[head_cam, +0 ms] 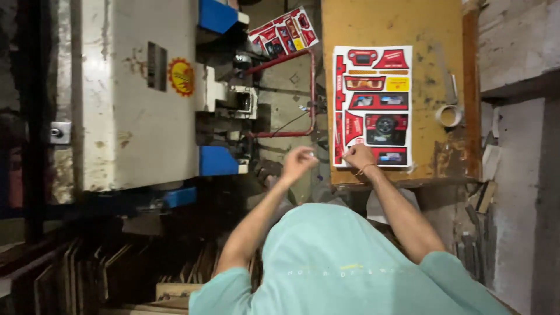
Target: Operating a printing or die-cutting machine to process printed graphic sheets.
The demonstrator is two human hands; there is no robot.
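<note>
A red, white and black printed sheet stack lies on a worn yellow wooden table. My right hand rests on the sheet's near left corner, fingers pinched at its edge. My left hand hovers to the left of the table, off its edge, fingers curled loosely; whether anything small sits in it I cannot tell.
A big white and blue machine with a red metal frame fills the left. Another printed sheet lies on the floor at the top. A tape roll sits at the table's right. Stacked boards stand lower left.
</note>
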